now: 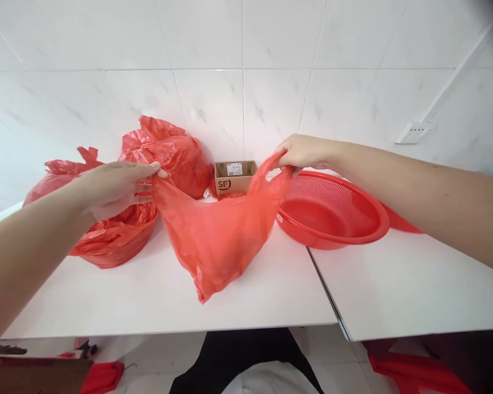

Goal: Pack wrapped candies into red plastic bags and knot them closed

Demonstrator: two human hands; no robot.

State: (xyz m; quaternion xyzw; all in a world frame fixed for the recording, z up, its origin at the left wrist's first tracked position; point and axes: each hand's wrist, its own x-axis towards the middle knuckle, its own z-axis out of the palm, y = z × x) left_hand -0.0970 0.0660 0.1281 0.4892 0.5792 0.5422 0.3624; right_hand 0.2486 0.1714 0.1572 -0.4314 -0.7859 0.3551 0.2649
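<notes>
A red plastic bag (224,235) hangs stretched between my two hands above the white table (160,306), its lower part sagging with something inside that I cannot make out. My left hand (125,186) pinches the bag's upper left corner between thumb and finger, the other fingers spread. At the upper right, my right hand (298,153) grips the bag's handle. Just beyond and below the right hand is a red perforated basket (332,210). Behind my left hand lies an open red bag (119,241).
Full red bags (172,158) stand at the back left against the tiled wall. A small open cardboard box (234,183) sits at the back centre. A seam (326,290) divides two tabletops at the right. Red stools (419,372) show below the table edge.
</notes>
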